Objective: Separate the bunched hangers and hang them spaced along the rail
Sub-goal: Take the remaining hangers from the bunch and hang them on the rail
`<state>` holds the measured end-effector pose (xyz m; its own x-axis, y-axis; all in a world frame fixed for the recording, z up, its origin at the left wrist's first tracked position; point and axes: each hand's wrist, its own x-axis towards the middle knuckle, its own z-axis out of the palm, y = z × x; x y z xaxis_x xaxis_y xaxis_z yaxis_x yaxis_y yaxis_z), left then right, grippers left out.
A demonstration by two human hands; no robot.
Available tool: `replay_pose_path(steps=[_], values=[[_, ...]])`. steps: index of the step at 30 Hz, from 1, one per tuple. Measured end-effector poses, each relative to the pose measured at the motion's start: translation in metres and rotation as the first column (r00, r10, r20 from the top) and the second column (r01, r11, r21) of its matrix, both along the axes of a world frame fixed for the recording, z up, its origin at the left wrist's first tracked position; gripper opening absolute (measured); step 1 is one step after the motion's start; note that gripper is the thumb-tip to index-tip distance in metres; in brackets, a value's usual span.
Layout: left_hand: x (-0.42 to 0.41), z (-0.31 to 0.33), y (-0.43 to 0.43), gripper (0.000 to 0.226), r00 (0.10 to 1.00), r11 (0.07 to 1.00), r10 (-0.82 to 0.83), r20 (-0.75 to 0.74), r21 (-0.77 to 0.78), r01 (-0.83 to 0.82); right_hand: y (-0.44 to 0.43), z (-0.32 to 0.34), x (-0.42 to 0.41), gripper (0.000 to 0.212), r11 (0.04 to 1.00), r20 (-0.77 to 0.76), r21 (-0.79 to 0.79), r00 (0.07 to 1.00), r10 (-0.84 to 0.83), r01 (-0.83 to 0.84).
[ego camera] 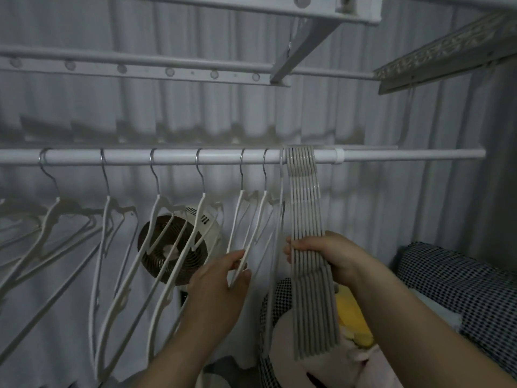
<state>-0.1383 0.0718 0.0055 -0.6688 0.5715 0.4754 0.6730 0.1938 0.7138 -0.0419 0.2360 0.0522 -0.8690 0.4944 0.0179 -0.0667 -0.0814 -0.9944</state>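
Your right hand (330, 256) is gripping the bunch of grey hangers (305, 208), fingers curled round it, as it is hanging packed together on the white rail (173, 157). Your left hand (221, 278) is pinching a white hanger (255, 219) just left of the bunch, while other white hangers (199, 217) are hanging spaced along the rail further left.

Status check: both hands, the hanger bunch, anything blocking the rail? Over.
Left hand pinching the last of six spaced white hangers. Right hand gripping the grey bunch, hooks on the rail. No obstruction seen.
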Motion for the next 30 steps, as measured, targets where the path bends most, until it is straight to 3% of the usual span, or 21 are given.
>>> replay_pose_path(steps=[6,14,17,23,26,30], values=[[0.003,0.003,0.009,0.034,0.996,0.997,0.082,-0.029,-0.001,-0.082,0.018,0.001,0.011,0.017,0.999,-0.027,0.029,0.999,0.029,-0.028],[0.02,0.021,0.026,0.037,0.929,0.948,0.3,-0.216,-0.046,-0.316,0.053,0.009,0.033,0.019,0.989,-0.055,0.045,0.988,0.141,-0.139],[0.03,0.025,0.032,0.06,0.885,0.919,0.346,-0.311,-0.076,-0.386,0.068,0.013,0.045,0.018,0.985,-0.066,0.033,0.983,0.172,-0.17],[0.041,0.034,0.04,0.081,0.889,0.921,0.365,-0.276,-0.036,-0.389,0.092,0.013,0.058,0.021,0.982,-0.04,0.027,0.982,0.186,-0.185],[0.045,0.035,0.043,0.073,0.888,0.923,0.369,-0.276,-0.006,-0.385,0.098,0.011,0.057,0.02,0.978,-0.035,0.045,0.978,0.206,-0.205],[0.048,0.032,0.05,0.037,0.958,0.958,0.283,-0.039,0.055,-0.281,0.103,0.014,0.056,0.02,0.963,-0.056,-0.032,0.963,0.265,-0.267]])
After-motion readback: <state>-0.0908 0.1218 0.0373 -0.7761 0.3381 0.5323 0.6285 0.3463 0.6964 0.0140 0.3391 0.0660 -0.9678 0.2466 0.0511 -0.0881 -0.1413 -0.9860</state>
